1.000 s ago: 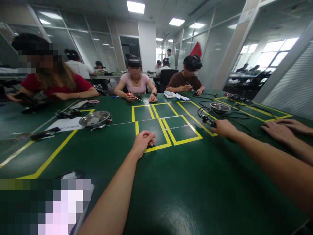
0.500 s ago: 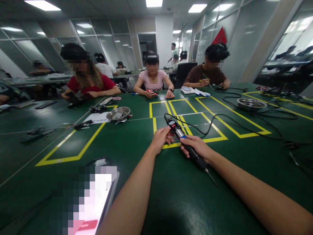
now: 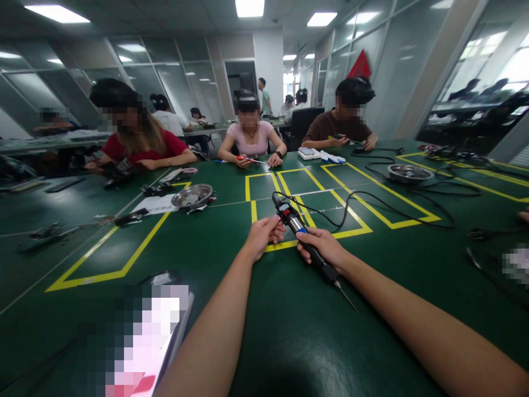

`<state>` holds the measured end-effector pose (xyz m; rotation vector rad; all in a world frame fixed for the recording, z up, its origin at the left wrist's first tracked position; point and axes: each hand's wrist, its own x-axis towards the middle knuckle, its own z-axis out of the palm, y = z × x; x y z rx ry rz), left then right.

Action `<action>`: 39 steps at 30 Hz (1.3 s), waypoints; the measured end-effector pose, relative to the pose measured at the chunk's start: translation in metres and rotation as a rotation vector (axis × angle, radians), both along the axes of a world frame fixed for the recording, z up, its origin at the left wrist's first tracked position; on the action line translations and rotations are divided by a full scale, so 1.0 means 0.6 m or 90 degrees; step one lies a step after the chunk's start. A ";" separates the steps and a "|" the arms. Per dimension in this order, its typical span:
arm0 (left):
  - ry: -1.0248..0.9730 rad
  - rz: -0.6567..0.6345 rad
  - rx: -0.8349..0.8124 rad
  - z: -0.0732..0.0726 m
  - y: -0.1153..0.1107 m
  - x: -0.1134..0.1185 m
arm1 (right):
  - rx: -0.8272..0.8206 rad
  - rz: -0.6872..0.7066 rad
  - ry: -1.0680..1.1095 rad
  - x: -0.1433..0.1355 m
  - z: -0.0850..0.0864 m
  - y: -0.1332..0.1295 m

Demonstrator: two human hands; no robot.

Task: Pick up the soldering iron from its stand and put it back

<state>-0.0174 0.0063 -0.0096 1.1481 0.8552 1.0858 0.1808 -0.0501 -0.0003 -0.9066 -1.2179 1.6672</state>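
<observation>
My right hand (image 3: 320, 248) is wrapped round the black grip of a corded electric screwdriver (image 3: 298, 227). Its long thin bit points down toward me and to the right. A silver and blue band and a small display sit near the cable end. At that end my left hand (image 3: 264, 236) has its fingers curled and pinched against the tool's edge; exactly what they grip is partly hidden. From there the black cable (image 3: 341, 220) loops away to the right over the green table (image 3: 289, 336).
Yellow tape outlines (image 3: 359, 229) mark the tabletop. One metal bowl (image 3: 192, 197) stands left, another (image 3: 410, 173) right, among tangled cables. A phone-like lit screen (image 3: 152, 336) lies by my left forearm. Opposite, a person in pink (image 3: 250, 138) holds a red screwdriver; other people sit either side.
The view has turned slightly right, so the scene shifts left. Both my hands keep their hold on the electric screwdriver. A blurred patch and part of a hand appear at the right edge.
</observation>
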 end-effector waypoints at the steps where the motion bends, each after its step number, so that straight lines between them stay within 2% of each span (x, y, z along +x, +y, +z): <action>1: -0.005 -0.011 0.002 0.000 0.000 -0.002 | 0.001 0.001 0.002 0.001 0.000 0.000; 10: -0.062 -0.071 0.017 0.008 -0.010 -0.011 | -0.017 0.037 0.037 0.007 0.006 -0.007; 17: -0.040 -0.051 0.017 0.011 -0.011 -0.007 | -0.036 0.070 0.037 0.010 0.008 -0.004; 28: -0.012 0.003 0.014 0.012 -0.010 -0.002 | 0.000 0.075 0.021 0.006 0.007 -0.005; 39: -0.025 -0.006 0.010 0.012 -0.011 -0.009 | -0.010 0.107 0.034 0.009 0.012 -0.009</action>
